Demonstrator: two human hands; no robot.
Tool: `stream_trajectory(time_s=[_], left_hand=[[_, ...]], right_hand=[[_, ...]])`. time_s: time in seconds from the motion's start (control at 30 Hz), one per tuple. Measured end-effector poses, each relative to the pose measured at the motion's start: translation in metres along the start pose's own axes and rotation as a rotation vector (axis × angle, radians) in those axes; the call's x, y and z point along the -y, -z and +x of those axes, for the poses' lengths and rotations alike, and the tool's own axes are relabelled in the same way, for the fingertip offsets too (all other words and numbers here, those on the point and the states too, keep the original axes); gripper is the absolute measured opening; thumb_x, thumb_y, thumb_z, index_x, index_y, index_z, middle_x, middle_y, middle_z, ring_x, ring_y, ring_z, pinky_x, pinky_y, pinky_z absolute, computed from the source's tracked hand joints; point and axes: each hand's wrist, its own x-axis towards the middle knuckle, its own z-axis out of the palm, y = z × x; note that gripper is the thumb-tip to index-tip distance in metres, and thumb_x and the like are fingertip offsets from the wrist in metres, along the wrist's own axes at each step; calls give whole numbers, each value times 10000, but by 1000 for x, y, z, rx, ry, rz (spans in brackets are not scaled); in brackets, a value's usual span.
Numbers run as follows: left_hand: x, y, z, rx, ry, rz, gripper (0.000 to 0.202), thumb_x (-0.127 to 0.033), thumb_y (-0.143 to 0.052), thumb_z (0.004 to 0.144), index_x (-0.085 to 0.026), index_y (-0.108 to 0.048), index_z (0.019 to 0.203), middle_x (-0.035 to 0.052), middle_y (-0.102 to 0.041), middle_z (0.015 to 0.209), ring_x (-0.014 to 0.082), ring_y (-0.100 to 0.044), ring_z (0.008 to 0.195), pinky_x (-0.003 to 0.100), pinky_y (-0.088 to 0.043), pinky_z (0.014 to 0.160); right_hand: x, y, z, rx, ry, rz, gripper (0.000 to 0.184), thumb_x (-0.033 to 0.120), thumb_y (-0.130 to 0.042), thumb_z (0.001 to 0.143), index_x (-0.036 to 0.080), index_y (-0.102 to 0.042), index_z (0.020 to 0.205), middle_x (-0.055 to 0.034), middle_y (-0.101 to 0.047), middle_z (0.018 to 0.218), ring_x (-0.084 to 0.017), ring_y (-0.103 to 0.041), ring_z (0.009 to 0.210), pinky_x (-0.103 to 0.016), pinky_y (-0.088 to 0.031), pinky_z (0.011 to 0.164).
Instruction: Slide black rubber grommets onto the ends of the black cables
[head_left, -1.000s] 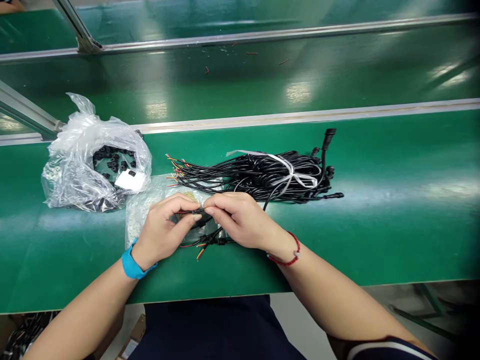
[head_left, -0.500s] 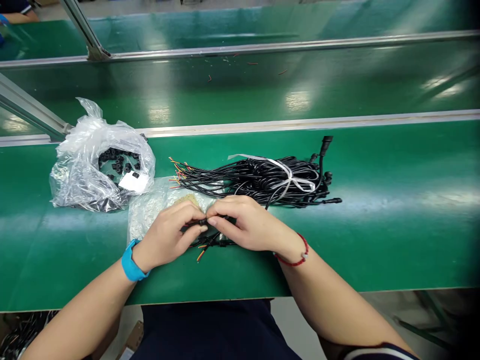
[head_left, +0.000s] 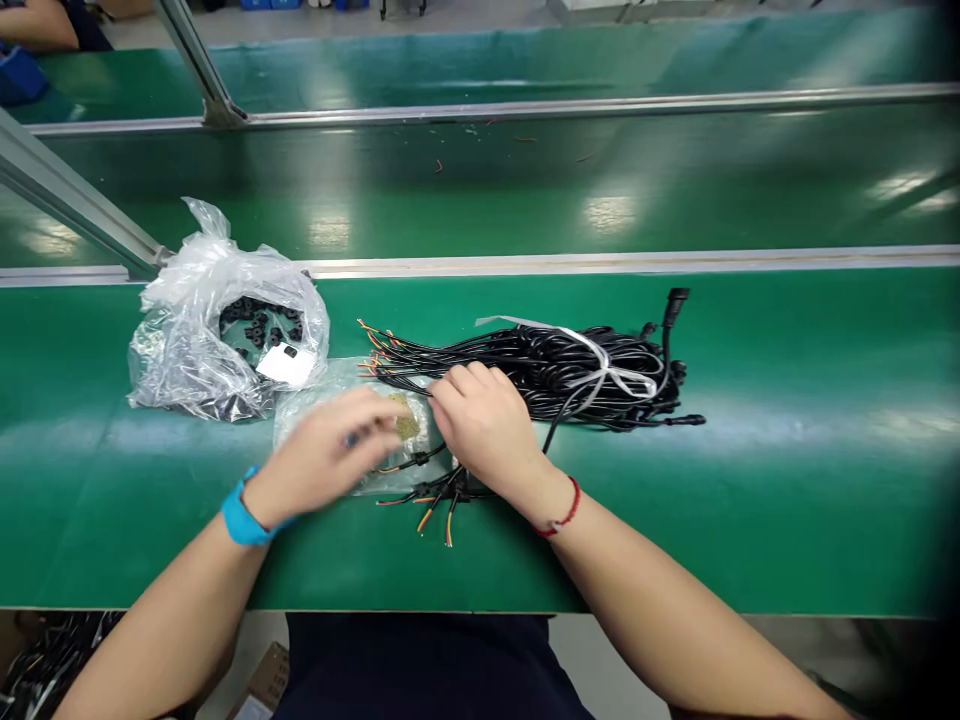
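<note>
My left hand (head_left: 326,450), smeared by motion, hovers over a clear plastic bag (head_left: 296,415) of small pale parts. A dark spot shows between its thumb and fingers, too blurred to name. My right hand (head_left: 487,425) is curled at the near side of a tied bundle of black cables (head_left: 517,355), its fingertips closed on a black cable by the stripped ends. Under that hand lies a cable end with a black fitting (head_left: 420,458) on it. Closer to me rest several more cable ends (head_left: 454,490) with black fittings and bared red, yellow and black wires.
An open plastic bag (head_left: 180,340) of small black fittings stands at the left, with a white label (head_left: 286,366) by its opening. A metal rail (head_left: 525,264) runs behind the green table (head_left: 787,480). At far upper left are a person's arm and a blue bin (head_left: 21,75).
My hands have parted; the left moved left and the right went up to the bundle. The cable they held together now lies below the right hand. The view has shifted slightly.
</note>
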Motion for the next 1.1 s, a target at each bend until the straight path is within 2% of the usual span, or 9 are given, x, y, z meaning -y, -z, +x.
stream_trajectory(time_s=[0.07, 0.13, 0.2, 0.27, 0.4, 0.53, 0.7, 0.9, 1.1], left_hand=[[21, 25, -1, -368, 132, 138, 128, -220, -548, 862, -192, -655, 927, 33, -642, 831, 158, -581, 735, 280, -459, 672], [44, 43, -3, -600, 296, 278, 137, -210, -526, 849, -181, -654, 889, 48, -633, 848, 172, -573, 719, 301, -447, 669], [64, 50, -3, -551, 406, 441, 155, -206, -519, 826, -173, -657, 888, 76, -626, 862, 220, -580, 771, 348, -443, 718], [77, 48, -2, -412, 463, 622, 177, -221, -530, 806, -171, -661, 914, 105, -618, 877, 281, -578, 841, 396, -428, 759], [82, 38, 3, -281, 513, 805, 211, -287, -525, 826, -171, -656, 944, 135, -609, 921, 335, -573, 906, 427, -414, 766], [79, 37, 4, -356, 497, 723, 191, -258, -510, 823, -168, -637, 933, 97, -614, 879, 272, -583, 834, 381, -427, 749], [69, 33, 4, -544, 427, 498, 205, -229, -527, 800, -160, -617, 971, 47, -615, 863, 184, -574, 748, 309, -451, 717], [52, 24, 6, -558, 291, 434, 183, -182, -531, 806, -163, -641, 951, 36, -606, 840, 170, -583, 768, 285, -473, 709], [42, 21, 6, -593, 196, 371, 144, -170, -554, 821, -156, -649, 928, 43, -616, 878, 157, -580, 777, 287, -476, 730]], right_hand=[[2, 3, -1, -22, 14, 107, 189, 149, -452, 899, 155, -635, 851, -63, -607, 763, -194, -483, 737, -330, -323, 666], [6, 5, -3, -25, 56, 230, 204, 144, -442, 898, 143, -642, 934, -54, -620, 771, -181, -504, 724, -317, -357, 678], [11, 6, -5, -9, 100, 324, 213, 159, -442, 907, 147, -646, 965, -46, -625, 767, -173, -520, 717, -309, -388, 694], [14, 6, -7, 24, 115, 399, 220, 167, -437, 916, 150, -649, 968, -44, -624, 767, -166, -535, 720, -301, -413, 703], [15, 7, -11, 159, 112, 565, 219, 171, -449, 917, 172, -643, 1021, -35, -641, 842, -147, -571, 762, -268, -443, 698], [12, 14, -15, 264, 32, 591, 264, 160, -425, 923, 181, -637, 1079, -29, -652, 896, -138, -590, 782, -255, -446, 697], [10, 13, -15, 261, -80, 413, 338, 92, -407, 885, 189, -641, 1109, -22, -638, 850, -129, -580, 712, -247, -396, 624], [13, 2, -17, 294, -5, 131, 222, 116, -481, 873, 218, -672, 921, -10, -598, 741, -126, -532, 629, -272, -255, 522], [11, 0, -17, 229, -21, 88, 174, 99, -477, 884, 188, -617, 832, -13, -628, 746, -142, -574, 696, -274, -267, 546]])
